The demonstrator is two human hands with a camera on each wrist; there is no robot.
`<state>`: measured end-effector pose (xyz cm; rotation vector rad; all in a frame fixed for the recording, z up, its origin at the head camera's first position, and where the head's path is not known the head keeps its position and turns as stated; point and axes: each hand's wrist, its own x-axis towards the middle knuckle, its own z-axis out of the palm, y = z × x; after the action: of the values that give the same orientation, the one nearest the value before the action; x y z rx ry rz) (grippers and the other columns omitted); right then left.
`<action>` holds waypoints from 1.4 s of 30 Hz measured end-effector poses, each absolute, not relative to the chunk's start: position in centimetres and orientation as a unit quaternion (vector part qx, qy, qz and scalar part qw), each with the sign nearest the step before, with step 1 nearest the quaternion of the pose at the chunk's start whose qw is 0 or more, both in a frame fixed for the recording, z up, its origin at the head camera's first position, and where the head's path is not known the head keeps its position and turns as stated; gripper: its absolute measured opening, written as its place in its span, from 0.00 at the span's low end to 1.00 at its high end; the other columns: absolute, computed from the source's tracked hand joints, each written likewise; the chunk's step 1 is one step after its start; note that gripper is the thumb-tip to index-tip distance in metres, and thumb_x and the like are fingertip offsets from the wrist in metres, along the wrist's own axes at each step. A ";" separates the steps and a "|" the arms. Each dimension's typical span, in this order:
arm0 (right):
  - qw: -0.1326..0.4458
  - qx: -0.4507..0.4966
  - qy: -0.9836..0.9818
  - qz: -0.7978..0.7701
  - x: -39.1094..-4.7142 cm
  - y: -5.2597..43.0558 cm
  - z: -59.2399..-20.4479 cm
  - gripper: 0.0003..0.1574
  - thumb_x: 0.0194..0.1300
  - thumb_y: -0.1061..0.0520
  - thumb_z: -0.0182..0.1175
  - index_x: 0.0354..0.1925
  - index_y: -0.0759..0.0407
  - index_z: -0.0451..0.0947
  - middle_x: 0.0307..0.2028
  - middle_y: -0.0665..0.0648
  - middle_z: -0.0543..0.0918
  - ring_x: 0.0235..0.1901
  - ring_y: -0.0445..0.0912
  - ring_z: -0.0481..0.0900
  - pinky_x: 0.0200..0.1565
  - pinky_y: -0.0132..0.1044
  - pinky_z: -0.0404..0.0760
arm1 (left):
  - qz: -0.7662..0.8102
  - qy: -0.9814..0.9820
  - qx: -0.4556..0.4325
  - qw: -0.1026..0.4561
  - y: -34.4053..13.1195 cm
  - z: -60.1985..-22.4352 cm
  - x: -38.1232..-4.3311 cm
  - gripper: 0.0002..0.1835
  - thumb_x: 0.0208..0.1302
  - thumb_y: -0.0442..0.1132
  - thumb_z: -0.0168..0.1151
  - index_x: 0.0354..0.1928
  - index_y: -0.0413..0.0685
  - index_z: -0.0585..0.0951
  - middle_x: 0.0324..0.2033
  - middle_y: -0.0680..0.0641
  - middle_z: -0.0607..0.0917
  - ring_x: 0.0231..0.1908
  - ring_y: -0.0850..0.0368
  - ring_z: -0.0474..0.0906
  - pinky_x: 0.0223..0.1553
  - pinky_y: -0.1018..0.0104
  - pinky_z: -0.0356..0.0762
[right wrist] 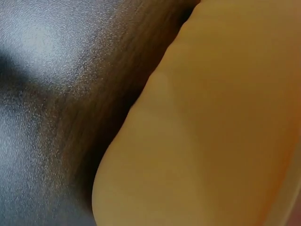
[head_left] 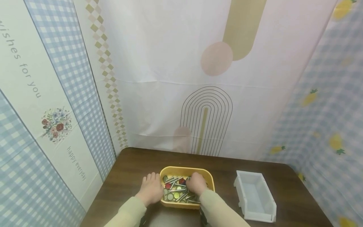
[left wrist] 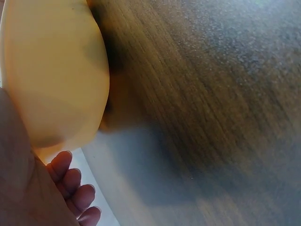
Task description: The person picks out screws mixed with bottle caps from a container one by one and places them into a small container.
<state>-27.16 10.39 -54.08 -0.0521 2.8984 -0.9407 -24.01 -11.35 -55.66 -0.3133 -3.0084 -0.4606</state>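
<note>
At the near side, two pale sleeves [head_left: 127, 212] are reaching in over a dark wood-grain table [head_left: 141, 157]. Between the hands, a yellow plastic bin [head_left: 181, 205] is sitting on the tabletop, its near wall facing the person. The left hand [head_left: 151, 188] is resting against the bin's left wall, its fingers extending loosely toward the far side; in the left wrist view the fingertips are lying just beside that wall, outside the bin, and they are not wrapping round anything.

The right hand [head_left: 197, 183] is dipping over the right part of the bin, its fingers bending down among the contents. Their tips are hiding behind the hand, so whether they are gripping a piece cannot be told. Silver metal rods [head_left: 178, 190] are lying loose to the left of these fingers and nearer, mixing with a yellow-green disc [head_left: 177, 195], a pale grey disc [head_left: 170, 197] and a red disc [head_left: 168, 186].

Well apart on the right, a white plastic bin [head_left: 253, 197] is standing on the table. Beyond the far edge, a printed cloth [head_left: 158, 110] is hanging.
</note>
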 end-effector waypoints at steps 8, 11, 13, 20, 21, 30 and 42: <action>0.037 -0.004 0.956 -0.290 -26.9 10.4 -54.1 0.11 0.54 0.64 0.56 0.17 0.57 0.70 0.17 0.55 0.72 0.16 0.47 0.68 0.19 0.39 0.67 | -0.144 -0.983 -0.104 0.040 -10.9 -55.3 -24.0 0.15 0.60 0.41 0.52 0.44 0.38 0.71 0.34 0.45 0.66 0.39 0.48 0.63 0.44 0.48 0.61; 0.036 0.001 0.956 -0.291 -26.8 10.6 -54.3 0.12 0.53 0.64 0.56 0.17 0.57 0.69 0.17 0.55 0.72 0.16 0.47 0.68 0.19 0.39 0.67 | -0.145 -0.982 -0.109 0.045 -10.7 -55.2 -23.9 0.14 0.60 0.41 0.53 0.43 0.38 0.71 0.33 0.45 0.66 0.39 0.48 0.63 0.43 0.49 0.61; 0.039 0.006 0.954 -0.297 -26.8 10.7 -54.3 0.11 0.53 0.64 0.57 0.17 0.57 0.70 0.17 0.55 0.72 0.16 0.47 0.68 0.19 0.39 0.68 | -0.146 -0.982 -0.112 0.047 -10.6 -55.2 -23.9 0.13 0.60 0.40 0.54 0.42 0.38 0.71 0.33 0.45 0.66 0.38 0.48 0.63 0.43 0.48 0.61; 0.044 0.015 0.946 -0.320 -26.9 11.0 -54.1 0.13 0.56 0.60 0.60 0.17 0.57 0.70 0.17 0.54 0.73 0.17 0.47 0.69 0.20 0.39 0.69 | -0.147 -0.982 -0.111 0.042 -10.3 -54.9 -24.0 0.14 0.61 0.41 0.54 0.43 0.38 0.71 0.33 0.46 0.66 0.38 0.48 0.63 0.43 0.49 0.61; 0.044 0.012 0.945 -0.324 -26.9 11.2 -54.0 0.15 0.56 0.60 0.60 0.16 0.56 0.70 0.16 0.53 0.73 0.16 0.46 0.69 0.20 0.39 0.69 | -0.147 -0.982 -0.111 0.042 -10.3 -54.8 -24.0 0.14 0.61 0.41 0.54 0.43 0.38 0.71 0.33 0.46 0.66 0.38 0.48 0.63 0.43 0.49 0.61; 0.023 -0.039 0.931 -0.362 -26.7 13.3 -51.8 0.25 0.56 0.61 0.57 0.08 0.50 0.60 0.06 0.44 0.61 0.08 0.39 0.58 0.14 0.33 0.61 | -0.152 -0.982 -0.106 0.040 -10.8 -54.8 -23.7 0.14 0.59 0.41 0.53 0.42 0.38 0.71 0.32 0.46 0.66 0.38 0.48 0.63 0.42 0.48 0.61; 0.058 0.002 0.900 -0.432 -27.1 18.0 -49.2 0.12 0.63 0.58 0.59 0.27 0.65 0.79 0.21 0.57 0.79 0.21 0.46 0.79 0.25 0.37 0.79 | -0.155 -0.982 -0.104 0.038 -11.2 -54.9 -23.6 0.14 0.59 0.41 0.54 0.42 0.39 0.71 0.33 0.46 0.66 0.38 0.48 0.63 0.42 0.48 0.61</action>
<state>-27.05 17.99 -49.22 0.0047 2.7279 -1.3098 -23.55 -11.25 -54.94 -0.3175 -3.0109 -0.4756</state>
